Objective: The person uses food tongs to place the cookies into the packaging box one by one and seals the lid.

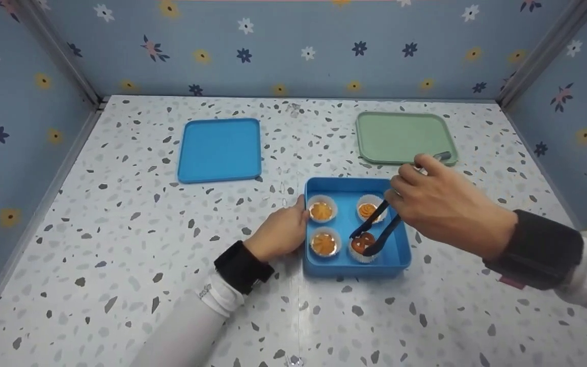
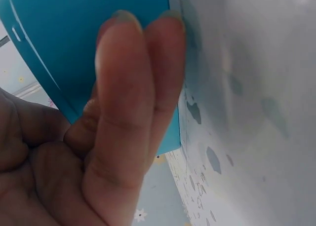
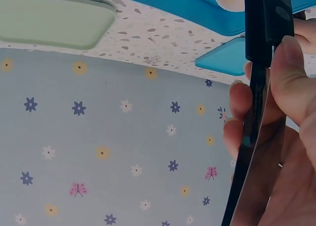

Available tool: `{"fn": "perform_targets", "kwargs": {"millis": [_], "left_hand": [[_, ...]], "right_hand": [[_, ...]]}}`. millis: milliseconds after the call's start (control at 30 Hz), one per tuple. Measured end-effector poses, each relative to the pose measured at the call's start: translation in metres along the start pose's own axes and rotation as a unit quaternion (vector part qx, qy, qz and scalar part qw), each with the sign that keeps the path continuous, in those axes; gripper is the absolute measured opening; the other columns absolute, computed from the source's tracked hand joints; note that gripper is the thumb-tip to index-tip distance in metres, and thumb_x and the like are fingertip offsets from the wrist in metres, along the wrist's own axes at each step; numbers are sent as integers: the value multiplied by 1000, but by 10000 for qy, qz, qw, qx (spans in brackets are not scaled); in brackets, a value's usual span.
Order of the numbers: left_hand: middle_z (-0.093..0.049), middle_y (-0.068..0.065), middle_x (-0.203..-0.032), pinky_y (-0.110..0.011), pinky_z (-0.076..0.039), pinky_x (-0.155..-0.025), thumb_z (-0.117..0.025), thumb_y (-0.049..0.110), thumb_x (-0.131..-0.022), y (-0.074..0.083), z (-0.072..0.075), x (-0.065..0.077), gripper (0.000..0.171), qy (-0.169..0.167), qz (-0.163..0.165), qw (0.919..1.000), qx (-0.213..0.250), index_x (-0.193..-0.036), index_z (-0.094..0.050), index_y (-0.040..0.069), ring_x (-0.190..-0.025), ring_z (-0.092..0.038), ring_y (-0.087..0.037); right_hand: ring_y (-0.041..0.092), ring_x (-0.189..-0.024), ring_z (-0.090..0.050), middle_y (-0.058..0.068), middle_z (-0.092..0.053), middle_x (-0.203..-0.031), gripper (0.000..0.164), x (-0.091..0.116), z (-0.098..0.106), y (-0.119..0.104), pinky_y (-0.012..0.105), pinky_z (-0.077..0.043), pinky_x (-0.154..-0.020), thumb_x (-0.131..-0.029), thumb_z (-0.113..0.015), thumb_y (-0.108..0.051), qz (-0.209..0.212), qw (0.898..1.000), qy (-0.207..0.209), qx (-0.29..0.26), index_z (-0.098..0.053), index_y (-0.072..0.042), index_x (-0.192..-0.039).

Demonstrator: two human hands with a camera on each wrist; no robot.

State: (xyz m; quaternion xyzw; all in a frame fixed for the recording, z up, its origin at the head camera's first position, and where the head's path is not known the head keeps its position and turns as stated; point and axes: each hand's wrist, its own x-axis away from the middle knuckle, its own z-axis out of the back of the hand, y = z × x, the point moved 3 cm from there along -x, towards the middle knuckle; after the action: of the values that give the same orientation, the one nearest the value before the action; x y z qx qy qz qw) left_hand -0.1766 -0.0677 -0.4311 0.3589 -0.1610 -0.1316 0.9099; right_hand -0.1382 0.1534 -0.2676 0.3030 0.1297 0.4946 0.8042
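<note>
A blue square box [image 1: 357,270] holds several small treats in white paper cups. My left hand [image 1: 283,229] rests on the box's left side; in the left wrist view its fingers [image 2: 123,88] lie nearly straight along the blue wall. Over the box, my right hand [image 1: 441,211] grips a pair of tongs [image 1: 386,235] with dark tips. Those tips are around the brown-topped treat [image 1: 361,243] at the front right of the box. Orange-topped treats sit at the front left [image 1: 324,243], back left [image 1: 321,211] and back right [image 1: 368,210].
Behind and left of the box lies a flat blue tray or lid [image 1: 220,150]. A similar pale green one [image 1: 403,135] lies at the back right, its near corner close to the tongs' handle. Flower-patterned panels [image 1: 293,56] border the speckled table [image 1: 120,229].
</note>
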Motion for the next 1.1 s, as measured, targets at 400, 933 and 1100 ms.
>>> {"fn": "perform_targets", "kwargs": {"millis": [400, 933, 1100], "left_hand": [[-58, -24, -130, -38, -48, -93, -33, 26, -109, 0, 1, 1, 57, 75, -125, 9998, -129, -154, -20, -8, -94, -63, -27], [-50, -25, -141, -40, -48, -96, -33, 27, -109, 2, 2, 2, 58, 26, -17, 9999, -97, -155, -18, -5, -105, -63, -29], [-52, -24, -140, -39, -48, -96, -33, 27, -109, 1, 1, 2, 58, 7, 4, 10000, -29, -155, -17, -4, -101, -63, -28]], "right_hand": [[30, -80, -47, 11, -62, -84, 17, -2, -7, -5, 40, -38, -76, -82, -76, -12, 74, 9998, 150, -61, -69, 0, -93], [29, -79, -46, 12, -62, -85, 19, -3, -11, -9, 39, -36, -75, -82, -75, -11, 104, 9999, -37, 44, -68, 1, -95], [29, -78, -46, 11, -61, -83, 17, -2, -8, -6, 40, -37, -75, -81, -75, -11, 54, 9999, 96, 4, -67, 0, -92]]}}
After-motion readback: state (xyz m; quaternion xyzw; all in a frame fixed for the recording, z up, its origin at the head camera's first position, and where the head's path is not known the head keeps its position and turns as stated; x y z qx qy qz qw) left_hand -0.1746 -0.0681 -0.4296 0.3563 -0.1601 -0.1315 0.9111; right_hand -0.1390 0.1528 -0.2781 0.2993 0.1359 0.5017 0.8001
